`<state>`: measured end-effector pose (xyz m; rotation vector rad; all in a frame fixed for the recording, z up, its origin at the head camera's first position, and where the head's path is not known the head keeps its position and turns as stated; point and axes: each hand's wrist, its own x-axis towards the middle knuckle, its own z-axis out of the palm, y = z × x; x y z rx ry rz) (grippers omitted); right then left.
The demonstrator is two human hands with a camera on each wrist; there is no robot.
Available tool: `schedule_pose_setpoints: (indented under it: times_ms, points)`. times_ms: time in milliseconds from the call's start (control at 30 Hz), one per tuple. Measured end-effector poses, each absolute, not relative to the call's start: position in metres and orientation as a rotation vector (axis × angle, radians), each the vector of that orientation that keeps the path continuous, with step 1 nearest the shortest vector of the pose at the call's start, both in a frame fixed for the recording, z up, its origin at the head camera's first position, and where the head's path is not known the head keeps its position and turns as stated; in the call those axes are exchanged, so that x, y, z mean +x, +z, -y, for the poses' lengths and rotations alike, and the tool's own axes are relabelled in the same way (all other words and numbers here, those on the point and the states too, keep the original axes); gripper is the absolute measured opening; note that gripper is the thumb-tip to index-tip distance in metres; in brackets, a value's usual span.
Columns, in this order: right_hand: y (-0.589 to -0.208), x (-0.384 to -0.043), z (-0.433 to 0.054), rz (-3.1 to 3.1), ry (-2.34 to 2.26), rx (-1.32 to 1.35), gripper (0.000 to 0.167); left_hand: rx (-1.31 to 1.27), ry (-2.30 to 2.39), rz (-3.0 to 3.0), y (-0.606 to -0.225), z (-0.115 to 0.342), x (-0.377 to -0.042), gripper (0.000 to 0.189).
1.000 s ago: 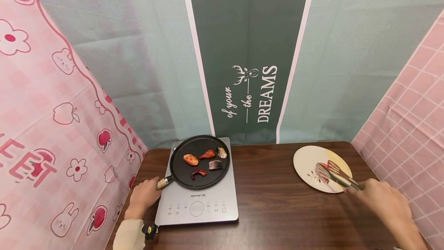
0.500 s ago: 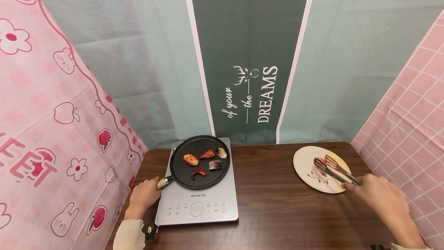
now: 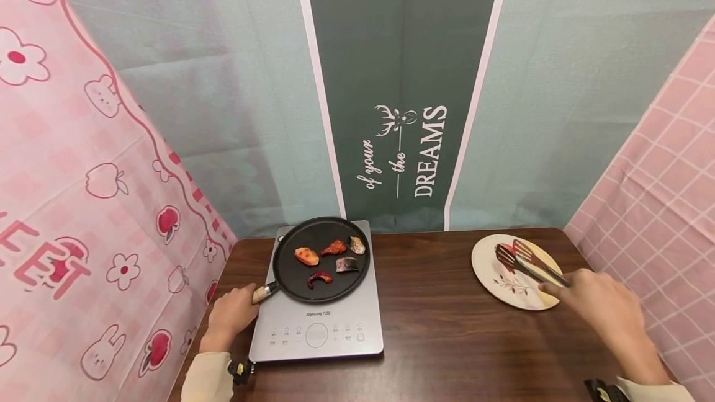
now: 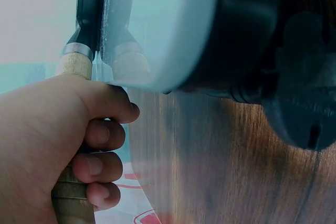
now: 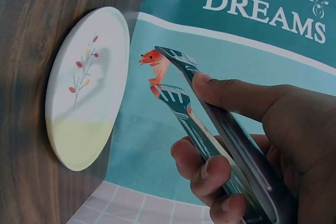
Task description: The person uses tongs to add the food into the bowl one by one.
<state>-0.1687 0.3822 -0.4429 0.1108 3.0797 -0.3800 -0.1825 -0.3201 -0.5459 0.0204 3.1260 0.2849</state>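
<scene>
My left hand (image 3: 234, 314) grips the wooden handle (image 4: 73, 195) of a flat black frying pan (image 3: 290, 287), which sits on a silver induction cooker (image 3: 296, 352). In the pan lie several food pieces, among them a drumstick (image 3: 334, 247), a curled dark red tentacle (image 3: 319, 279) and a grey-skinned fish piece (image 3: 347, 264). My right hand (image 3: 598, 306) holds metal tongs (image 5: 226, 135) with slotted ends, thumb on one arm and fingers round the other. Between the tong tips is an orange-red shrimp (image 5: 157, 66), held above a round white and yellow plate (image 5: 86, 142).
The brown wooden table (image 3: 430, 315) lies between cooker and plate. A green and grey cloth (image 3: 268, 141) hangs behind it. Pink cloth walls stand at the left (image 3: 128, 216) and right (image 3: 659, 191), the right one close to my right hand.
My right hand and the tongs have moved left and slightly away from me over the plate, with the shrimp between the tips. My left hand and the pan have stayed put.
</scene>
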Motion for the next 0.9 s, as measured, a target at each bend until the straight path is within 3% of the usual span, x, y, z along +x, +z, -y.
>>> schedule_pose_setpoints:
  times_ms: [267,900]
  points:
    - [-0.439,-0.176,-0.375,-3.107,-0.392,0.086,0.059,0.023,0.285,-3.123,-0.545,0.320,-0.182,0.019]
    - [-0.428,-0.185,-0.360,-3.125,-0.388,0.067,0.069,0.030,0.278,-3.123,-0.544,0.320,-0.183,0.021]
